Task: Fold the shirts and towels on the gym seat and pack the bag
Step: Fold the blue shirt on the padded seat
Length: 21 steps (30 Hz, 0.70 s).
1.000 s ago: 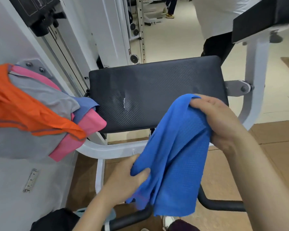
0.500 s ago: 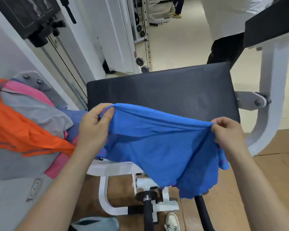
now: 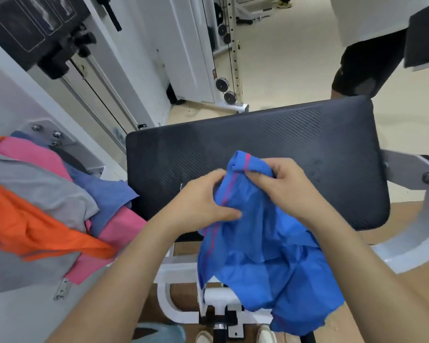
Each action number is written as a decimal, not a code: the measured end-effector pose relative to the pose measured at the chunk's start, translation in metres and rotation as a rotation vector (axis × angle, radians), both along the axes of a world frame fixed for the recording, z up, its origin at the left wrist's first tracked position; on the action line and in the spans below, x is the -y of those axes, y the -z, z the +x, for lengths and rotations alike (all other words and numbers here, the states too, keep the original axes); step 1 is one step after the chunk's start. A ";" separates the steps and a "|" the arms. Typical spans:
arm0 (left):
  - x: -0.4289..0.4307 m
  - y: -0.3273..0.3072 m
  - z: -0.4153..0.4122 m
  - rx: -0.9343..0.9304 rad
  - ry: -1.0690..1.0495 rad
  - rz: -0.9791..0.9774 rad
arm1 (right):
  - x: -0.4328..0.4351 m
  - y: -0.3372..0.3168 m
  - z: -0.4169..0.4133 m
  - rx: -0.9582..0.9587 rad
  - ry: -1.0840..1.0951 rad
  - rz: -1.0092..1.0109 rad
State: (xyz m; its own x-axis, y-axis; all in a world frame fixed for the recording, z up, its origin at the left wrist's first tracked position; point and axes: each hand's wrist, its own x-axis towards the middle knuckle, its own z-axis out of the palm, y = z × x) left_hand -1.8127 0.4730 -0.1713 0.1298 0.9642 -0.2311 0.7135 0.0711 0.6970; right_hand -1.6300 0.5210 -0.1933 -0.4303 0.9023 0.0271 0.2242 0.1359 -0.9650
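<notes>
Above the black seat (image 3: 307, 149), both hands bunch a pink-striped blue towel (image 3: 265, 256)

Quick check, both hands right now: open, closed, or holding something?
Left hand: closed, gripping the blue cloth.
Right hand: closed, gripping the same cloth near its top edge.
</notes>
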 end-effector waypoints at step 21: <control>-0.018 -0.003 -0.120 0.249 -0.266 -0.189 | -0.092 -0.033 0.028 0.569 -0.199 -0.350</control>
